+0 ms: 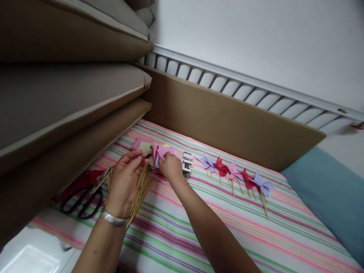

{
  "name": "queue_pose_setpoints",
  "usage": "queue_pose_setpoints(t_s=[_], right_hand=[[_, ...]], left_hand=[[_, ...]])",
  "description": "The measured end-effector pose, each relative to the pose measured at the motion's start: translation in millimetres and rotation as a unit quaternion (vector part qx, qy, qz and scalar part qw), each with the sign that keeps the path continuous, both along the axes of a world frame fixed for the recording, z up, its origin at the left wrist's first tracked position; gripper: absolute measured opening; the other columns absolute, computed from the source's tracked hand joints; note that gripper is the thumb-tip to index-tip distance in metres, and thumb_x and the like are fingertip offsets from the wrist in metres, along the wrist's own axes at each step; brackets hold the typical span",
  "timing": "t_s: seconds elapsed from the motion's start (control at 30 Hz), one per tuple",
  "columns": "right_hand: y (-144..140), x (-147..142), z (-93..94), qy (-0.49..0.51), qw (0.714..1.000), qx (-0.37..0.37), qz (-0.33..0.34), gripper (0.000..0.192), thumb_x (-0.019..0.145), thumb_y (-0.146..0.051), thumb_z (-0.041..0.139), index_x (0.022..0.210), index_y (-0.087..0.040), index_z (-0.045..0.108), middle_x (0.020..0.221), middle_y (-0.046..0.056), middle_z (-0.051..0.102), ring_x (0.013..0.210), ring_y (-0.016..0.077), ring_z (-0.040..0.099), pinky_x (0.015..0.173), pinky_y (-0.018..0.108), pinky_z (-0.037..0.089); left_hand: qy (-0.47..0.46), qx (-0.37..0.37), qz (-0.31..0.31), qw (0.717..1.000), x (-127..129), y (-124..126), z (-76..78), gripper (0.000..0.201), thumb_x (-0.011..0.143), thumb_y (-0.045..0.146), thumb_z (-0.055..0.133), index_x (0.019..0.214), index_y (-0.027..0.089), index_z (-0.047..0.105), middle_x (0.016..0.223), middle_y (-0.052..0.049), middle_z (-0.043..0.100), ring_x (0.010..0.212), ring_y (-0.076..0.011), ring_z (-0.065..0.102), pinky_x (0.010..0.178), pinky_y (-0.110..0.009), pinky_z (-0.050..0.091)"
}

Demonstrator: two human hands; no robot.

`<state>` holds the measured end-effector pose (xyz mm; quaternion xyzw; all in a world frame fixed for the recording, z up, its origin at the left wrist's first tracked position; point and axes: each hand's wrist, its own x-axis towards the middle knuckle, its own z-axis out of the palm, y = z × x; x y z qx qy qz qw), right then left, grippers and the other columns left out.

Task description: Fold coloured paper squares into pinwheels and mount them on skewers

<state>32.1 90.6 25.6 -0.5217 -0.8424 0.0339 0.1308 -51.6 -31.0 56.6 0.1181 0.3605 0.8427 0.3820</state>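
My left hand (pixel 125 178) hovers over a bundle of thin wooden sticks (pixel 140 189) on the striped cloth; its fingertips pinch near the sticks' top end, though what they grip is unclear. My right hand (pixel 170 167) rests on a stack of coloured paper squares (pixel 159 151), fingers curled on a pink sheet. A row of finished paper pinwheels on sticks (pixel 236 176), purple, red and pink, lies to the right.
A small white stapler (pixel 187 163) sits beside my right hand. Black-handled scissors (pixel 82 203) lie at the left by something red. Brown cushions (pixel 71 98) stack up on the left, a brown padded board (pixel 227 117) at the back, a blue mat (pixel 330 189) on the right.
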Motion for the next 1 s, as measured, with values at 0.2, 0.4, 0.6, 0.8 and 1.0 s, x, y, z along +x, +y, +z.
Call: queue_pose_setpoints(t_s=[0.2,0.4,0.6,0.8,1.0], right_hand=[[13.3,8.3,2.1,0.046,0.998,-0.047,-0.006,0.031,0.084,-0.037,0.045,0.099,-0.018,0.064,0.093,0.011,0.071,0.086,0.0238,0.066,0.070,0.030,0.044],[25.3,14.9,0.7,0.088,0.994,-0.064,-0.011,0.026,0.081,-0.032,0.046,0.089,-0.021,0.069,0.086,0.006,0.073,0.082,0.0194,0.066,0.066,0.025,0.042],[26.8,21.8,6.0,0.125,0.992,-0.017,-0.020,0.025,0.080,-0.022,0.045,0.077,-0.021,0.069,0.077,0.004,0.072,0.073,0.0178,0.064,0.063,0.024,0.040],[8.0,57.3,28.4,0.180,0.977,0.117,-0.002,0.026,0.088,-0.027,0.041,0.092,-0.018,0.065,0.096,0.008,0.069,0.093,0.0196,0.060,0.085,0.030,0.040],[-46.4,107.1,8.3,0.202,0.928,0.283,0.135,0.017,0.086,-0.018,0.050,0.092,-0.020,0.066,0.105,0.009,0.067,0.106,0.0209,0.057,0.103,0.047,0.031]], left_hand=[[0.002,0.001,-0.003,1.000,0.5,-0.4,-1.7,0.018,0.064,0.015,0.071,0.080,0.013,0.064,0.080,-0.003,0.068,0.074,-0.0120,0.061,0.078,-0.027,0.046],[0.001,0.009,-0.005,1.000,0.7,-0.1,-3.5,0.017,0.065,0.015,0.071,0.080,0.013,0.064,0.081,-0.003,0.068,0.075,-0.0124,0.062,0.078,-0.027,0.046],[0.018,0.000,-0.047,0.999,2.7,-0.2,-4.8,0.019,0.068,0.018,0.071,0.085,0.015,0.065,0.083,-0.003,0.069,0.076,-0.0124,0.062,0.080,-0.028,0.045],[-0.001,-0.010,-0.225,0.974,34.8,6.4,-6.9,0.030,0.068,0.024,0.072,0.095,0.014,0.067,0.101,-0.011,0.069,0.089,-0.0197,0.064,0.092,-0.038,0.042],[-0.124,0.040,-0.297,0.946,77.2,23.2,-16.4,0.017,0.072,0.029,0.070,0.082,0.015,0.068,0.089,-0.007,0.070,0.086,-0.0157,0.064,0.083,-0.030,0.048]])
